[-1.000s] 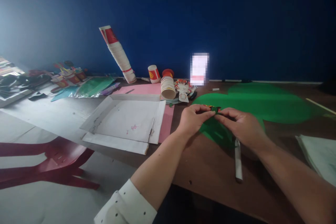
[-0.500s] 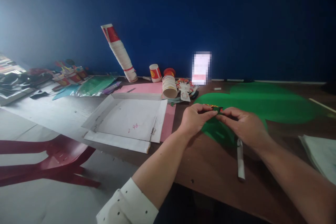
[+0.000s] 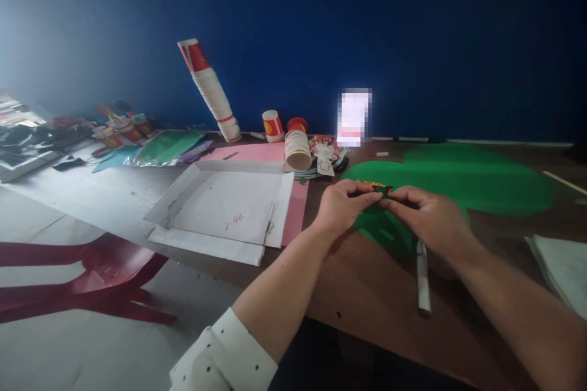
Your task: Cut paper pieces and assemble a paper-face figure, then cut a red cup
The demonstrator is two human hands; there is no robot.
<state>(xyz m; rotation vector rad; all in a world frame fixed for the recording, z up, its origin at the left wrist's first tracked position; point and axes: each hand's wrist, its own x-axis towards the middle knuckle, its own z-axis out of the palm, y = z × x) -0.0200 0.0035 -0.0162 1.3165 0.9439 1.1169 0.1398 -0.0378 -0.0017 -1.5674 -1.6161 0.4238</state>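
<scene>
Between the fingertips of both hands is a small dark green piece (image 3: 384, 190) with yellow-and-red parts showing along its top; its exact kind I cannot make out. My left hand (image 3: 345, 208) pinches its left end with thumb and forefinger. From the other side my right hand (image 3: 428, 214) pinches its right end. Beneath both hands lies a large green sheet (image 3: 486, 180) with rounded edges, flat on the brown table (image 3: 367, 299). Just below my right hand, a white stick-like object (image 3: 423, 281) rests on the wood.
Left of my arm lies a shallow white cardboard tray (image 3: 220, 250) over a pink sheet (image 3: 296, 214). A tall leaning stack of paper cups (image 3: 213, 95) and a lit, blurred screen (image 3: 354, 117) stand by the blue wall. A red chair (image 3: 101, 269) is at lower left.
Both hands keep their pinch on the small green piece almost unmoved. The whole view has shifted very slightly.
</scene>
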